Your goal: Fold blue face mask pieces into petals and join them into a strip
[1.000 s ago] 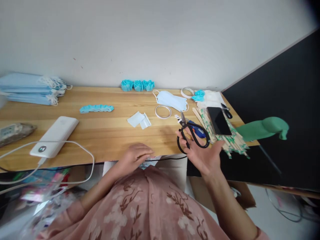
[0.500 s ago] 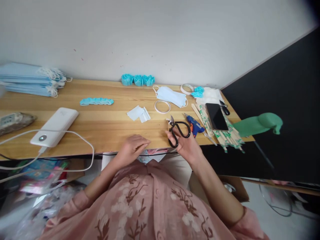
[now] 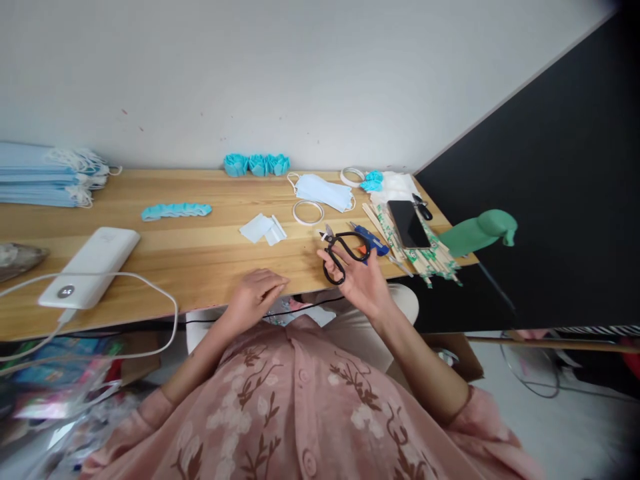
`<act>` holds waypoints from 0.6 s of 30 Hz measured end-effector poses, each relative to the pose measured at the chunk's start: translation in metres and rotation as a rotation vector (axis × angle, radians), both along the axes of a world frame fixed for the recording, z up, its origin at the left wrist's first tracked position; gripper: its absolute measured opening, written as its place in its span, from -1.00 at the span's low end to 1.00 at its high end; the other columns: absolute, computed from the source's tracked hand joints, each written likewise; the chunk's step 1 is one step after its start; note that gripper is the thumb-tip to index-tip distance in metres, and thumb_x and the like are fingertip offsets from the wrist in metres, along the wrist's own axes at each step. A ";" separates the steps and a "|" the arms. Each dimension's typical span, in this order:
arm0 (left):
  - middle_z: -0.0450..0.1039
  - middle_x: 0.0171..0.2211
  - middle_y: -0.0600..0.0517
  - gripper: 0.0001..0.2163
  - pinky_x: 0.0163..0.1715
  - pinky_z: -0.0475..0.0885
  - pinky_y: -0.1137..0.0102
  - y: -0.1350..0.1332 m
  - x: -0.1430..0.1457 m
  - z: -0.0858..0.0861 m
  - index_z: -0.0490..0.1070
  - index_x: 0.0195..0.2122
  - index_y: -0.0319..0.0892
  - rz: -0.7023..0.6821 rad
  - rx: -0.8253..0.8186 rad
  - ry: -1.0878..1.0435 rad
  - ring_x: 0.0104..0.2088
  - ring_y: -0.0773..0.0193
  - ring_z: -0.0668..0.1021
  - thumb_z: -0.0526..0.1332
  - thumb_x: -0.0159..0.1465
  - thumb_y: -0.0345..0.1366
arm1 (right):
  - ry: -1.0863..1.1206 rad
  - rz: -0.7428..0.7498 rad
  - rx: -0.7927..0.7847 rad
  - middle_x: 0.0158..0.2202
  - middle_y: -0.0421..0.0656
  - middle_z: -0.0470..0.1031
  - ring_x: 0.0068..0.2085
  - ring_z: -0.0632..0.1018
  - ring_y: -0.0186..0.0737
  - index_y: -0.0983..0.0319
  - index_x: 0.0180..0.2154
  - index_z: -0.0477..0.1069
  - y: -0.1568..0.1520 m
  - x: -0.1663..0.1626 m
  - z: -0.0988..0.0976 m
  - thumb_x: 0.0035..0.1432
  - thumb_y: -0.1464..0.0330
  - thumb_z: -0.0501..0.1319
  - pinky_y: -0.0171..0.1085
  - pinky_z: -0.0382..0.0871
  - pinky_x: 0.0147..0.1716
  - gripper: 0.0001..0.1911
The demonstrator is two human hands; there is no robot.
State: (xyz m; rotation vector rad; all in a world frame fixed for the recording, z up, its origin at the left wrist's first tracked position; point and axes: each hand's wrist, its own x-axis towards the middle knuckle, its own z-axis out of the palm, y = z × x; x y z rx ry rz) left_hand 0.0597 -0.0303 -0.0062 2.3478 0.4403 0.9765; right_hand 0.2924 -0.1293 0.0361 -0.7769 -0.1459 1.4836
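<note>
My right hand [image 3: 364, 283] holds a pair of black-handled scissors [image 3: 341, 267] above the front edge of the table. Its fingers are curled through and under the handle loops, and the blades point away, slightly apart. My left hand [image 3: 255, 300] rests at the table edge with its fingers pressed together and nothing visible in them. Beyond the hands lie two cut pale-blue pieces [image 3: 256, 227], a tape ring [image 3: 308, 213] and a light blue face mask [image 3: 324, 193]. A blue glue gun [image 3: 371, 240] lies just behind the scissors.
Blue fabric-like flowers [image 3: 258, 165] stand by the wall, with a gathered blue strip [image 3: 176, 211] nearer. Stacked masks [image 3: 40, 177] and a white power bank [image 3: 93, 267] with a looping cable sit left. At right, a phone [image 3: 409, 224] lies on wrapped sticks [image 3: 439, 263], beside a green object [image 3: 480, 232].
The view has swung slightly to the right, so the table items appear farther left. The right hand still holds the scissors, and the left hand stays at the table edge.
</note>
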 end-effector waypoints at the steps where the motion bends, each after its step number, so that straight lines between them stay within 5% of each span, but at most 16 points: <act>1: 0.61 -0.37 -0.06 -0.83 -0.33 0.43 0.39 0.000 0.000 0.000 0.53 -0.27 -0.23 -0.002 0.000 0.004 -0.37 0.28 0.58 0.15 0.38 -0.35 | 0.000 0.013 0.023 0.07 0.14 0.52 -0.19 0.61 -0.26 0.32 0.05 0.37 0.000 -0.002 -0.002 0.36 0.03 -0.02 -0.38 0.56 -0.30 -0.46; 7: 0.59 -0.40 -0.04 -0.86 -0.34 0.40 0.38 0.001 0.000 0.000 0.53 -0.28 -0.22 -0.032 -0.016 -0.002 -0.39 0.28 0.56 0.17 0.36 -0.39 | 0.001 0.093 0.080 0.11 0.17 0.48 -0.17 0.57 -0.23 0.31 0.05 0.39 0.008 -0.015 -0.010 0.19 -0.06 0.18 -0.40 0.52 -0.35 -0.37; 13: 0.58 -0.39 -0.05 -0.88 -0.31 0.39 0.37 0.003 -0.001 -0.001 0.53 -0.28 -0.22 -0.050 -0.060 0.003 -0.38 0.26 0.55 0.18 0.34 -0.41 | -0.099 0.091 -0.120 -0.06 0.08 0.60 -0.35 0.57 -0.35 0.27 -0.05 0.44 0.016 -0.007 -0.012 0.36 0.11 0.02 -0.50 0.46 -0.50 -0.58; 18: 0.58 -0.39 -0.05 -0.89 -0.31 0.40 0.37 0.005 0.000 -0.004 0.53 -0.26 -0.23 -0.070 -0.088 -0.022 -0.37 0.26 0.55 0.20 0.32 -0.43 | -0.258 0.059 -0.254 -0.19 0.03 0.65 -0.32 0.64 -0.27 0.22 -0.04 0.42 0.016 0.005 -0.013 0.35 0.14 0.04 -0.39 0.54 -0.43 -0.64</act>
